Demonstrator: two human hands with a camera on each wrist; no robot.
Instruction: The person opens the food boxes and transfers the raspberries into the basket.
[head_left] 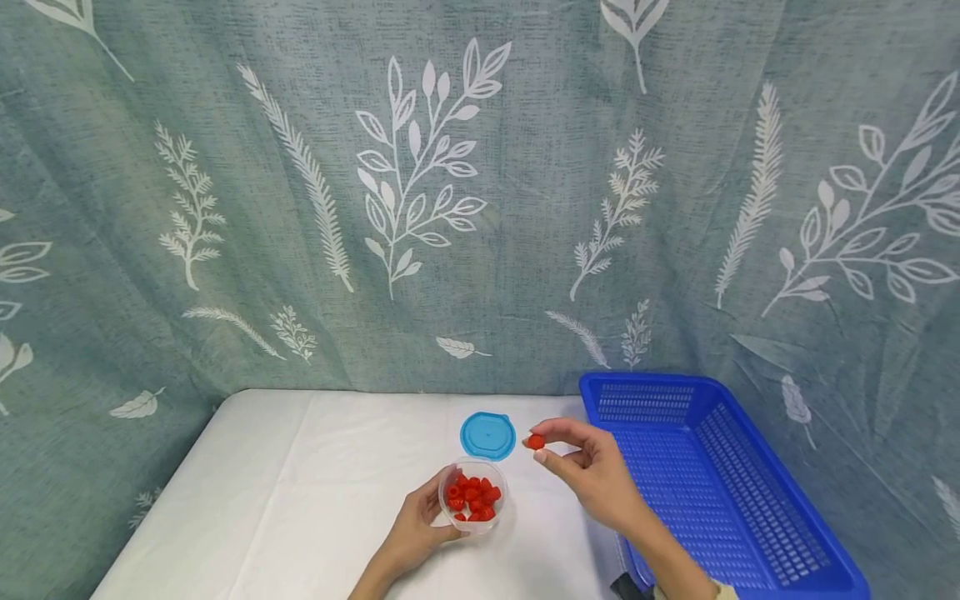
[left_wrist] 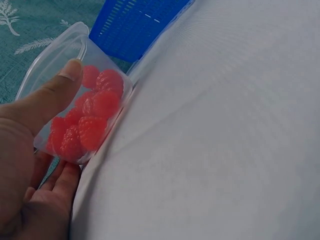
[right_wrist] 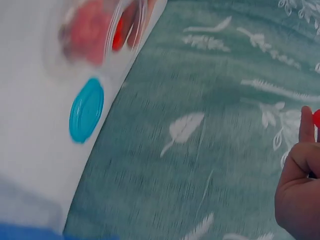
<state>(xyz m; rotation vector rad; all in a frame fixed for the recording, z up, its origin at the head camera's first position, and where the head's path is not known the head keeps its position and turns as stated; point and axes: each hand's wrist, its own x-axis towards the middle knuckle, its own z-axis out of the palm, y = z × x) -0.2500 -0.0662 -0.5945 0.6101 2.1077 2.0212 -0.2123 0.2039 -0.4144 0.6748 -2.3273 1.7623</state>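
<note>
Low in the frame's centre, the left hand point(head_left: 415, 527) grips a clear tub point(head_left: 474, 497) of raspberries point(head_left: 472, 497). Just right, the right hand point(head_left: 592, 475) pinches one raspberry point(head_left: 535, 442) between fingertips, beside the blue lid point(head_left: 487, 435) and blue basket point(head_left: 720, 483).

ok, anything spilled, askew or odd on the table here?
Nothing spilled. The left hand holds the clear cup of red raspberries; its blue lid lies off on the white table just behind it. The right hand pinches one raspberry in the air. The blue basket overhangs the table's right edge.
</note>
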